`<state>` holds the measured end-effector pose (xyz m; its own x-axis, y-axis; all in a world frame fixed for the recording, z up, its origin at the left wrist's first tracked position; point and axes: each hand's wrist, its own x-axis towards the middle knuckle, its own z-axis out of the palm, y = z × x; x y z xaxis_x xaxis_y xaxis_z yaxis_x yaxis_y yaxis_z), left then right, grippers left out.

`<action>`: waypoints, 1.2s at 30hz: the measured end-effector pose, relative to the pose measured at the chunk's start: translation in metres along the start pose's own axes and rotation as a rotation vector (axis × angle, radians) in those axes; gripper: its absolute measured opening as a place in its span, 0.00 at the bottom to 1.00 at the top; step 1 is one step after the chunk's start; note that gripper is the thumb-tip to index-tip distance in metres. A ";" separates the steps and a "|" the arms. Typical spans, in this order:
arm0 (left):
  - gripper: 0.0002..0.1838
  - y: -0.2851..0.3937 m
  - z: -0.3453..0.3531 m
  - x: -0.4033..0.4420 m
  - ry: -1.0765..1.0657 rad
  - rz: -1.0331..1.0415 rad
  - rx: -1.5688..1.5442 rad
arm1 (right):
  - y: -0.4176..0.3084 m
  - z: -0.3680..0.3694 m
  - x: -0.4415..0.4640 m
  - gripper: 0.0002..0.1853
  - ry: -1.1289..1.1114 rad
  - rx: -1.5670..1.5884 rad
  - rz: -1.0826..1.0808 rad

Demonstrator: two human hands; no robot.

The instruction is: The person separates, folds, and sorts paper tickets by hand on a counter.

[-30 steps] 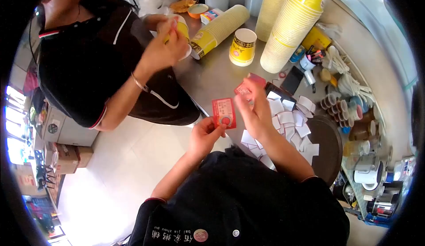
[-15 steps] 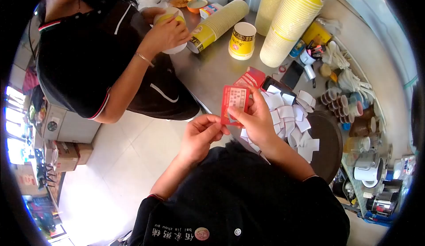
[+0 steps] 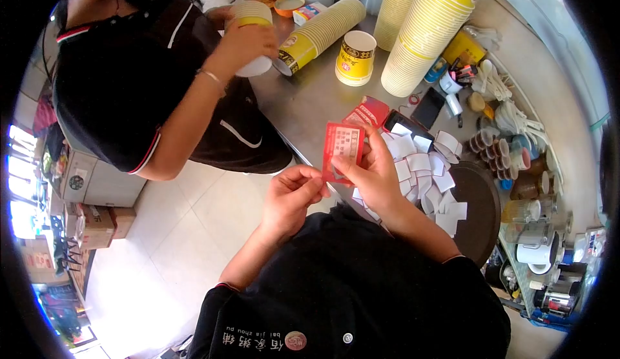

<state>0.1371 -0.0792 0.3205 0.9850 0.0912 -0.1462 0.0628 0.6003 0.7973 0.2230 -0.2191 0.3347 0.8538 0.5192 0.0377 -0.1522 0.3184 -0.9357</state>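
Observation:
My right hand [image 3: 374, 172] is closed on a red printed card [image 3: 342, 143], with the thumb lying across its face and the fingers behind. My left hand [image 3: 290, 197] is pinched just below the card's lower left corner. A thin pale edge shows by its fingertips; what they grip, if anything, is too small to make out. Under and beside my right hand lies a loose heap of white paper pieces [image 3: 423, 172]. Behind the held card, more red cards [image 3: 369, 110] rest on the metal table [image 3: 284, 110].
At left a co-worker [image 3: 129, 81] holds yellow-and-white paper cups [image 3: 252, 13]. A stack of cups [image 3: 326, 30] lies on the table, a shorter one [image 3: 356, 59] stands, and a tall stack [image 3: 426, 33] rises behind. A phone [image 3: 428, 108] and a round brown board [image 3: 478, 210] are at right.
The co-worker's cups have tilted more upright and their hand has shifted. My left fingertips have drawn slightly away from the card's corner; the red card stays almost in place.

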 end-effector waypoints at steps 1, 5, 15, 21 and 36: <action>0.03 0.000 0.000 0.000 -0.003 0.000 0.000 | 0.002 -0.001 0.000 0.31 -0.007 -0.023 -0.014; 0.02 0.001 0.003 -0.002 0.070 0.099 0.137 | 0.000 0.000 0.002 0.32 0.186 -0.838 -0.543; 0.00 -0.004 0.005 0.004 0.145 0.207 0.596 | -0.006 -0.004 -0.009 0.05 -0.138 -0.540 -0.296; 0.00 -0.011 -0.004 0.011 0.248 0.224 0.708 | 0.010 -0.066 0.003 0.05 0.102 -0.562 -0.220; 0.21 -0.123 -0.034 0.175 0.146 -0.101 1.116 | -0.005 -0.122 -0.025 0.03 0.518 -0.456 -0.336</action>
<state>0.2960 -0.1097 0.1769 0.9437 0.2180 -0.2488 0.3216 -0.4287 0.8443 0.2626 -0.3304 0.2962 0.9593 -0.0216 0.2816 0.2811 -0.0233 -0.9594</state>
